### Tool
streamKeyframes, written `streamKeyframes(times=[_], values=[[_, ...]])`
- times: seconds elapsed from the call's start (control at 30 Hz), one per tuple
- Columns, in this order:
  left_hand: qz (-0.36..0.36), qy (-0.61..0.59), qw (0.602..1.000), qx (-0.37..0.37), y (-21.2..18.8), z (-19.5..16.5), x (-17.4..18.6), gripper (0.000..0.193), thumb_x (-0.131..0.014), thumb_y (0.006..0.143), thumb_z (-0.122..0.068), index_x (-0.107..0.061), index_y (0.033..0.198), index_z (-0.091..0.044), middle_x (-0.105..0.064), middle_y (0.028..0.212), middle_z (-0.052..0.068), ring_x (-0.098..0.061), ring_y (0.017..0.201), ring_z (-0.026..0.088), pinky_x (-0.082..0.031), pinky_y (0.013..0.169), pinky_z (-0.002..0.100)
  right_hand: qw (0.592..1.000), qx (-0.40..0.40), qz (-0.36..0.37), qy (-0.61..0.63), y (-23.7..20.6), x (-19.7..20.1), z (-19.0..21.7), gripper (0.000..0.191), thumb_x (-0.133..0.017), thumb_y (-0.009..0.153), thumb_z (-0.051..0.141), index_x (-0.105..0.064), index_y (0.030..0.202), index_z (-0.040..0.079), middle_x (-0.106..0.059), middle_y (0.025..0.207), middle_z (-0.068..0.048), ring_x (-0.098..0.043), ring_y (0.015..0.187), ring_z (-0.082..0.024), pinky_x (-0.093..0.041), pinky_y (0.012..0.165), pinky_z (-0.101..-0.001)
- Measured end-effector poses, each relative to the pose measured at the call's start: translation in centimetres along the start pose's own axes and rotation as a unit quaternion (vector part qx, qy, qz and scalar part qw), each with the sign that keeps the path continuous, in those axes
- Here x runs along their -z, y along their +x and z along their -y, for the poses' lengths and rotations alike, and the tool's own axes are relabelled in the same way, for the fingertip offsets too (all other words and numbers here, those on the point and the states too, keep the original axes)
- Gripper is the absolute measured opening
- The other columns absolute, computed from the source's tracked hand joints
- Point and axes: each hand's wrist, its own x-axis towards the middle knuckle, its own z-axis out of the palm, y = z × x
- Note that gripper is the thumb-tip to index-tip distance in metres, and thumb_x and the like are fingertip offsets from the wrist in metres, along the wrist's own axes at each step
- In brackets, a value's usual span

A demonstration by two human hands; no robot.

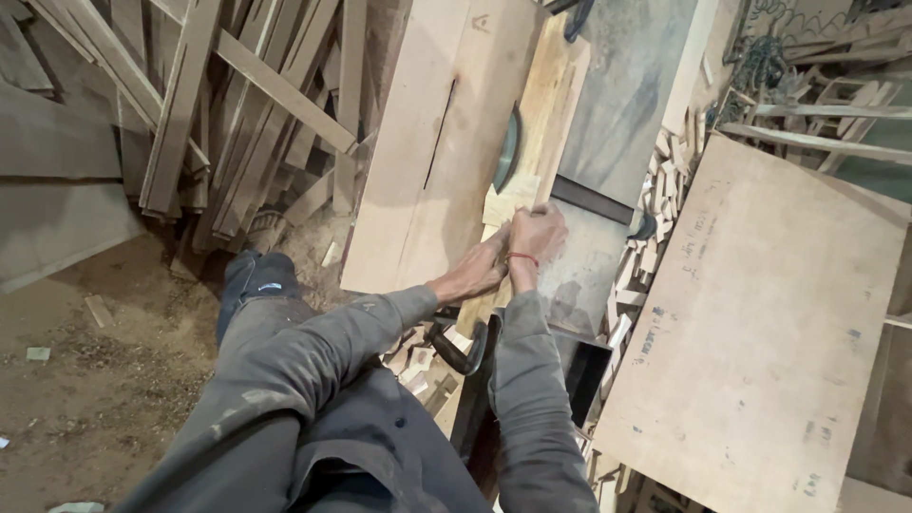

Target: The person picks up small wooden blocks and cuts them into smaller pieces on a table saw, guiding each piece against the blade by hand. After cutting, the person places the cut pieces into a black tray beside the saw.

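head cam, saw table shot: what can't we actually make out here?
Head view only:
- Small wood piece: its near end is covered by the right hand and left hand, so the grip is unclear.
- Saw blade: only an arc shows above the table; spinning or still, cannot tell.
- Black clamp: partly hidden between the sleeves.
- Large plywood sheet: markings too small to make out.

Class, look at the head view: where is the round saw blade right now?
The saw blade stands up through the wooden table top at centre frame, just beyond the small wood block that both hands push toward it.
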Motion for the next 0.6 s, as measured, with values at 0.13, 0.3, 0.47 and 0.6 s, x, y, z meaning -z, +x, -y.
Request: streamKeyframes(times=[0.13,0.3,0.47,0.6], values=[[0.011,0.007,1.0,0.022,0.3,0.4,0.0,0.078,-0.054,0.09,-0.01,-0.021,0.16,0.004,-0.051,0.145,0.036,-0.053,0.135,0.047,-0.043,0.113,0.045,1.0,0.0,0.002,-0.003,0.0,0.2,0.3,0.019,-0.084,0.07,0.023,-0.075,0.076,0.007,-0.074,0.08,-0.018,-0.072,0.079,-0.039,-0.053,0.071,-0.0505],[0.008,-0.016,1.0,-0.001,0.5,0.5,0.0,0.074,-0.053,0.094,-0.015,-0.023,0.161,0.0,-0.053,0.145,0.034,-0.053,0.136,0.047,-0.044,0.113,0.045,1.0,0.004,-0.002,0.005,0.2,0.0,0.2,0.02,-0.084,0.071,0.023,-0.074,0.077,0.007,-0.074,0.081,-0.018,-0.072,0.08,-0.039,-0.052,0.072,-0.0508],[0.015,-0.022,0.999,0.019,1.0,-0.7,0.4,0.073,-0.053,0.096,-0.016,-0.024,0.161,-0.002,-0.053,0.145,0.034,-0.052,0.136,0.048,-0.044,0.112,0.047,1.0,0.019,-0.006,0.006,0.6,0.2,0.7,0.019,-0.084,0.072,0.023,-0.074,0.076,0.007,-0.074,0.08,-0.018,-0.072,0.081,-0.039,-0.053,0.073,-0.05],[-0.015,-0.012,0.998,-0.066,1.8,-1.3,0.7,0.068,-0.055,0.099,-0.013,-0.028,0.16,0.001,-0.05,0.149,0.037,-0.049,0.14,0.05,-0.042,0.115,0.049,0.999,0.037,-0.023,0.008,1.0,0.9,1.6,0.02,-0.084,0.072,0.023,-0.074,0.076,0.006,-0.074,0.081,-0.019,-0.071,0.081,-0.04,-0.053,0.073,-0.0497]])
